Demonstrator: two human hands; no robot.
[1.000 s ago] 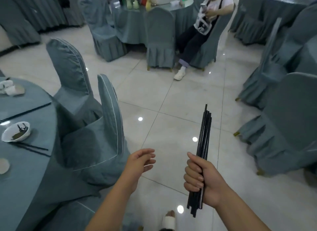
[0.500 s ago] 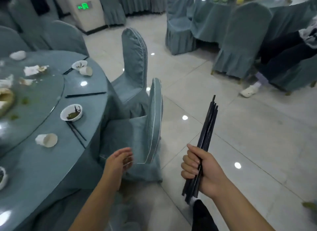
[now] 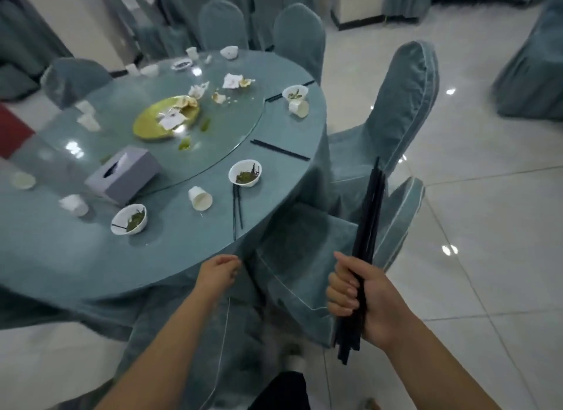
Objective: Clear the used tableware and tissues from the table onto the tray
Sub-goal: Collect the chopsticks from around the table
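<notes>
— Your right hand (image 3: 362,293) is wrapped round a bundle of chopsticks (image 3: 370,214) above the chair (image 3: 304,235).
— Your left hand (image 3: 217,272) curls loosely at the tabletop (image 3: 76,257) edge; can't tell if it holds anything. Bowls (image 3: 245,173) and cups (image 3: 199,198) sit there.

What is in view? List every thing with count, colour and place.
table: one, teal cloth, left.
turntable: one, glass, mid-table.
bowls: three, white with green scraps, near the rim.
cups: several, white, scattered, some tipped over.
loose chopsticks: three pairs, black, flat near the rim.
tissue box: one, grey, at the turntable's near edge.
plate: one, yellow, on the turntable.
crumpled tissues: several, white, on the turntable.
chairs: several, teal covers, around the table.
chopstick bundle: one, black, upright.
left grip: loosely curled, empty, by the table's edge.
right grip: holds the chopstick bundle.
</notes>
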